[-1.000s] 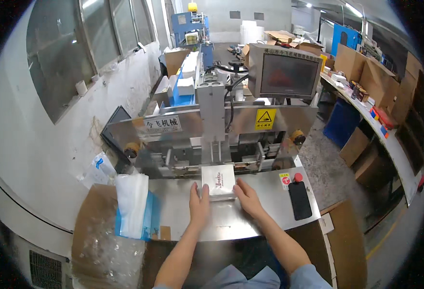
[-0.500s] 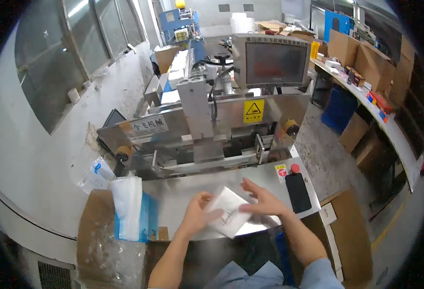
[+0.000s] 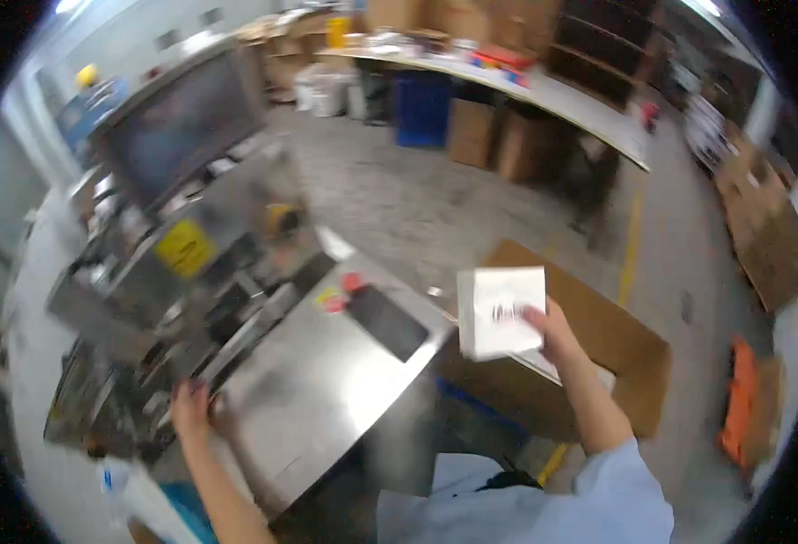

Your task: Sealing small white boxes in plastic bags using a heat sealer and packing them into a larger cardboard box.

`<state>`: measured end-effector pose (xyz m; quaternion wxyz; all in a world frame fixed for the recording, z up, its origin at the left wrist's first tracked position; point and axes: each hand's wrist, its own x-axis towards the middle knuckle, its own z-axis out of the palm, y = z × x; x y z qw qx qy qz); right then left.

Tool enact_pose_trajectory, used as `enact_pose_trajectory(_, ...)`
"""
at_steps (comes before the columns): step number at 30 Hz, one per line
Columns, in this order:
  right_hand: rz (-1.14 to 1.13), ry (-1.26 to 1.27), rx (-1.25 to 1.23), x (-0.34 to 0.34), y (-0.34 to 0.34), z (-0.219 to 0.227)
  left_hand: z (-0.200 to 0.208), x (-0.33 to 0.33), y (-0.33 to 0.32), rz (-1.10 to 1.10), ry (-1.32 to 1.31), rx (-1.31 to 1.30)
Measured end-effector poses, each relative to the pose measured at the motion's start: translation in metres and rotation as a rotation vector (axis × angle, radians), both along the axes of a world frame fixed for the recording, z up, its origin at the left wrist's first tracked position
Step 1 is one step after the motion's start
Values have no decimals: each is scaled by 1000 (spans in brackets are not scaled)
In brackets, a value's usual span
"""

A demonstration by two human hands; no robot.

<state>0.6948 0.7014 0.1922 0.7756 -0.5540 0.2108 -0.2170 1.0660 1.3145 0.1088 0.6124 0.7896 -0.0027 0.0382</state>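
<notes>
Metal table (image 3: pixel 295 399) alongside, a carton (image 3: pixel 633 358) holds something white (image 3: pixel 538 366) beneath a gripped box (image 3: pixel 501 313).

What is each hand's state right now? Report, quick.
Left hand: blurred, near the machine; cannot tell whether open or closed, or holding anything.
Right hand: closed, holding the white box.

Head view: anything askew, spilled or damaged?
Nothing stands out. The white box in the right hand looks uncrushed, the black slab lies flat on the steel worktop, and no spill shows there. Motion blur would hide small scuffs or dents.
</notes>
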Motion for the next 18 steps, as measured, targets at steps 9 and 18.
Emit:
enact_pose_trajectory(9, -338, 496, 305, -142, -121, -176, 25, -36, -40, -47, 129, -299)
enact_pose_trajectory(18, 545, 1156, -475, -86, -76, -264, 159, -198, 57, 131, 365, -624)
